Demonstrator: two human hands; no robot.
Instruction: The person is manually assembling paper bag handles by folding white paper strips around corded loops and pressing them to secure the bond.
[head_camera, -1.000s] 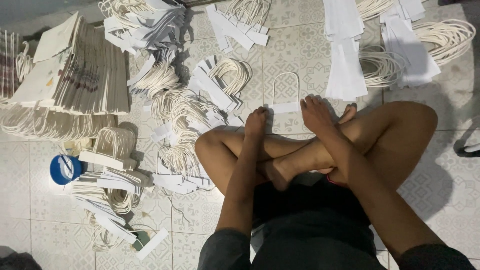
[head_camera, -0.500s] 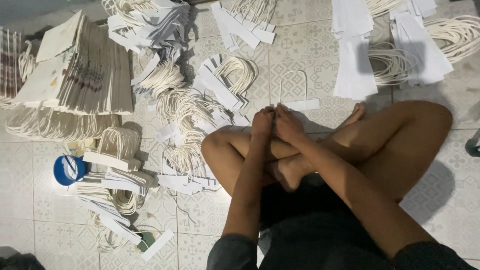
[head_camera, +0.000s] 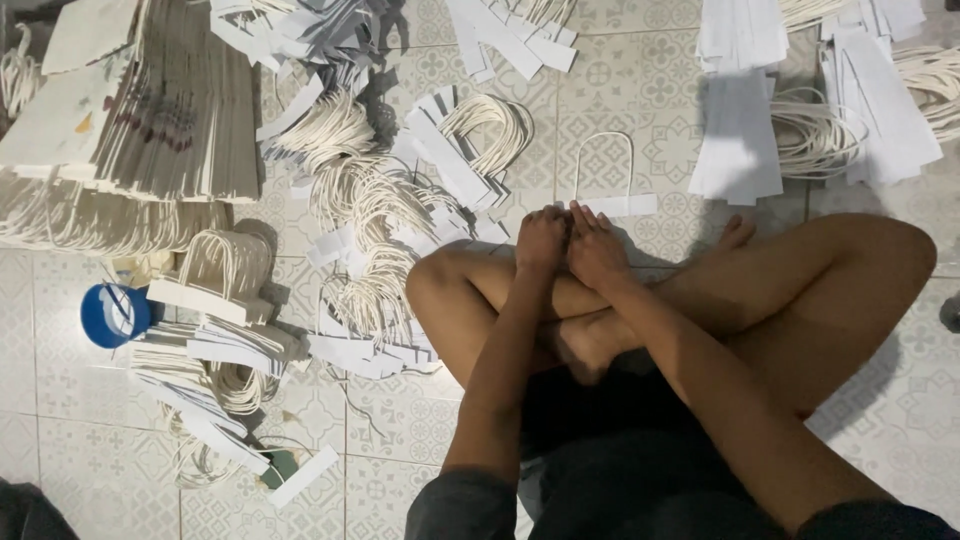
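Person sits cross-legged on tiled floor (head_camera: 620, 90), both arms stretched fwd over shins. Left hand (head_camera: 541, 240) and right hand (head_camera: 597, 248) side by side, touching, fingertips down on the near end of a single handle piece (head_camera: 605, 190): white cord loop fixed to a white paper strip, lying flat on the floor just ahead of the knees. Grip state: fingers together and flat-ish, pressing or about to pinch the strip; can't tell if either hand has actually closed on it, nothing lifted. Step, my read: pickup/press of one finished handle, early in the cycle. Next move prob needs a pinch on the strip edge since it lies flush on tile, w/o snagging the loop. Around: pile of same cord handles (head_camera: 380, 240) to the left, stack of flat paper bags (head_camera: 150, 120) far left, blue tape roll (head_camera: 113, 314) near left edge, loose white paper strips (head_camera: 740, 130) upper right w/ more cord bundles. Hidden: fingertips' underside, strip part under the hands; top-right stacks cut off by frame; small green item bottom left unclear.
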